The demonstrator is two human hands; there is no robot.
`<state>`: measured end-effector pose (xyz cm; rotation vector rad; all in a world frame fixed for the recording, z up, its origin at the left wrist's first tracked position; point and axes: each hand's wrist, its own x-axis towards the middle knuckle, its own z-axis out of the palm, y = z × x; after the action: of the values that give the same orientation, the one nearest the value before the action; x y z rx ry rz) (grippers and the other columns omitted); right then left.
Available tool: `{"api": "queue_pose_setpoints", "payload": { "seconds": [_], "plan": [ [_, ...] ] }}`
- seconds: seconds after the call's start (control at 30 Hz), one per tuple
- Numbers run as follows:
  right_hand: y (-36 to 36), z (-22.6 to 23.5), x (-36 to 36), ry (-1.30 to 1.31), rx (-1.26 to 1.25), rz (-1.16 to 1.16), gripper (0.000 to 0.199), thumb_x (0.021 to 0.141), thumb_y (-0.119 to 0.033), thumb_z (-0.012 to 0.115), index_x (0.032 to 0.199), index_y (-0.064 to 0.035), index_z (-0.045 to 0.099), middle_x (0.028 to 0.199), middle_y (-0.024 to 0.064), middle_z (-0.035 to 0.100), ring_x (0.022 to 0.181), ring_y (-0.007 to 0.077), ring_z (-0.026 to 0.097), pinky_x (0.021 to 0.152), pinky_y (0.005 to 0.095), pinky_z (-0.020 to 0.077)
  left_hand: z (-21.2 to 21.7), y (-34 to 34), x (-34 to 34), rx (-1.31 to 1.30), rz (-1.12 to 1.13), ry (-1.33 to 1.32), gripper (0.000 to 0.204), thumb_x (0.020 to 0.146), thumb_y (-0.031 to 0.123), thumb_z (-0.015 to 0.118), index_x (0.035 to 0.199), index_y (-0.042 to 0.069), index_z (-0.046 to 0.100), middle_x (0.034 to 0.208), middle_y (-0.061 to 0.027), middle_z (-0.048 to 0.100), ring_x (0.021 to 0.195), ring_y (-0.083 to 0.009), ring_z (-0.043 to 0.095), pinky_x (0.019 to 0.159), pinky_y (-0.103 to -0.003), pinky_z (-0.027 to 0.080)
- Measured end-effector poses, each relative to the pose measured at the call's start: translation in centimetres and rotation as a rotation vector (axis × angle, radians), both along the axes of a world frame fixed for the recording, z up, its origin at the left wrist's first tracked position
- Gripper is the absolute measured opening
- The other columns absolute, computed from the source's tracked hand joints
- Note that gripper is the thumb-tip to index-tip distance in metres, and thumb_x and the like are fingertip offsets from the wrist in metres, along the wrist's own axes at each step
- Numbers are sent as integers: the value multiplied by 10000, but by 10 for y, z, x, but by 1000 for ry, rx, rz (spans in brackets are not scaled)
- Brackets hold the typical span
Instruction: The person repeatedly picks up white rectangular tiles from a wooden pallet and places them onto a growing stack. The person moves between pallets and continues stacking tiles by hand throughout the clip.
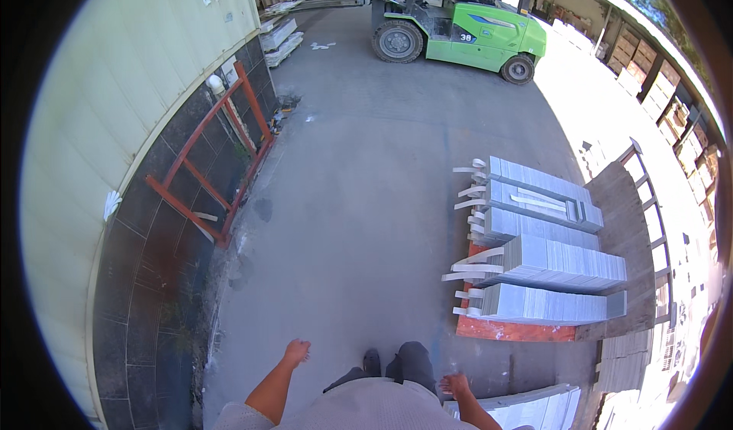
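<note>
Swinging free at the person's sides, both hands are carrying nothing. The left hand (296, 350) is hanging loosely curled over bare concrete floor (359, 201), fingers half folded and touching nothing. The right hand (456, 385) is hanging with fingers loosely spread, also holding nothing, just above the near corner of a low stack of grey slabs (527, 407) at the lower edge of the view. That stack is lying to the person's right, just beside the right hand and well apart from the left, so the right hand is plainly the nearer one. Its long axis is running away to the right, roughly across the person's path.

Further ahead and to the right, bundles of grey stone strips (546, 266) are resting on a red pallet (515, 329), their long sides likewise running left to right, with pale straps sticking out at their left ends. Against the dark tiled wall on the left, a red metal frame (217, 155) is leaning. Far ahead, a green forklift (466, 29) is standing in sunlight.
</note>
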<state>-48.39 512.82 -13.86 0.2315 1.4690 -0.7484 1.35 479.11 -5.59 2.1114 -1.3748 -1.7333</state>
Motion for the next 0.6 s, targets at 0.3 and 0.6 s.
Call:
{"api": "queue_pose_setpoints", "payload": {
  "seconds": [0.3, 0.6],
  "plan": [
    [-223, -29, -110, 390, -179, 758, 269, 897, -306, 533, 1061, -102, 597, 948, 78, 617, 855, 253, 623, 684, 421, 508, -14, -250, -123, 32, 146, 30, 300, 888, 273, 573, 976, -14, 574, 789, -133, 615, 615, -228, 622, 527, -366, 515],
    [-721, -86, -340, 1067, -621, 1908, 214, 901, -245, 571, 984, -62, 644, 907, 65, 678, 825, 222, 690, 599, 368, 559, -11, -383, -193, 288, 294, -6, 322, 890, 275, 584, 938, -41, 615, 778, -181, 659, 619, -284, 668, 542, -404, 544]
  ]
}}
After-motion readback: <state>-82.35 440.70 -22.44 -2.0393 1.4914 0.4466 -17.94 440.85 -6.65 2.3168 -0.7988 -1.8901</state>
